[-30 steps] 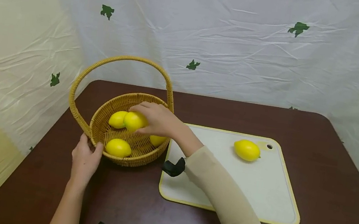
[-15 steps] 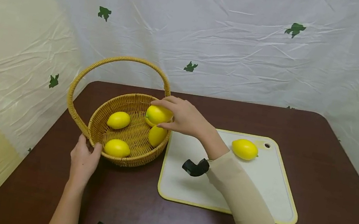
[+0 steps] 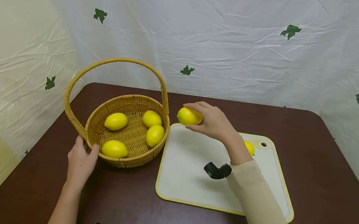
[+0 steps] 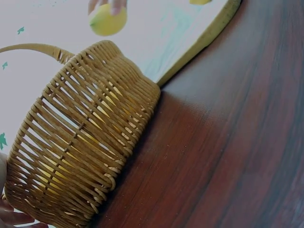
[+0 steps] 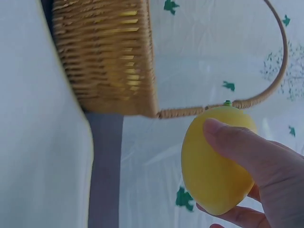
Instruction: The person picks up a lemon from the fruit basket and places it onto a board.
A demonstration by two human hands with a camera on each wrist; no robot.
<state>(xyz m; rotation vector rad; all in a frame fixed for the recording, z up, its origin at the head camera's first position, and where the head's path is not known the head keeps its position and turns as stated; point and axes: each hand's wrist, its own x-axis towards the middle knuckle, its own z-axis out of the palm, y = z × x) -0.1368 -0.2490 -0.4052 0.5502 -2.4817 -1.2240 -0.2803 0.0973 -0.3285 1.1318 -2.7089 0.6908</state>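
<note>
Right hand (image 3: 214, 122) pinches lemon (image 3: 188, 117), raised near far left corner of cutting board (image 3: 188, 174); rounded sides might slip, dropping it to roll. Left hand (image 3: 81, 161) grips basket (image 3: 129, 163) at near left rim; hard pull could tip it.

The right hand's fingers (image 3: 200, 108) have carried a lemon (image 3: 187, 117) out of the basket (image 3: 127, 162) toward the board (image 3: 185, 166).
</note>
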